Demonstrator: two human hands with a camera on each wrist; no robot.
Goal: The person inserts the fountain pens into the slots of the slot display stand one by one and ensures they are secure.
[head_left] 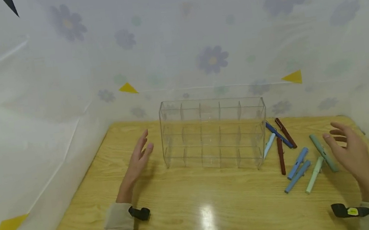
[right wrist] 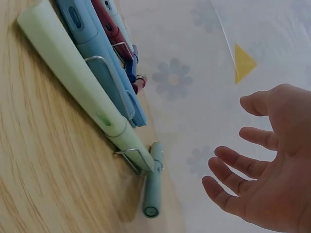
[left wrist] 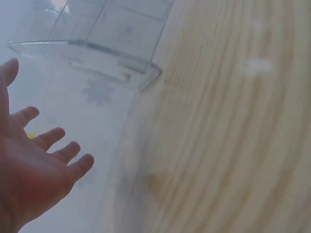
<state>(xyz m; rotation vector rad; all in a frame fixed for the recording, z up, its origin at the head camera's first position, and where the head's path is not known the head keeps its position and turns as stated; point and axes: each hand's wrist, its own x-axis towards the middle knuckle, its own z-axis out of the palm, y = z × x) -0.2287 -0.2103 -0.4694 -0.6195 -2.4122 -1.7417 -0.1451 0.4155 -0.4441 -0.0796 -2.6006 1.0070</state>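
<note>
A clear acrylic organizer with compartments [head_left: 208, 109] stands on the table. To its left my left hand [head_left: 138, 159] is held with fingers extended and nothing in it; the left wrist view shows its palm and spread fingers beside the organizer. At the right my right hand [head_left: 353, 150] has loosely bent fingers, holds nothing, and is nearest the dark green pen [head_left: 324, 152]. Beside that lie a light green pen [head_left: 314, 175] and two blue pens [head_left: 297, 163]. Farther back are two dark red pens [head_left: 281, 156], a dark blue pen [head_left: 279, 135] and a pale blue pen [head_left: 269, 146].
The wooden table [head_left: 175, 212] is backed by a flower-printed plastic sheet [head_left: 169, 47], with more sheeting along both sides. Yellow triangles [head_left: 293, 77] mark the sheet. The pale blue pen lies right at the organizer's right end.
</note>
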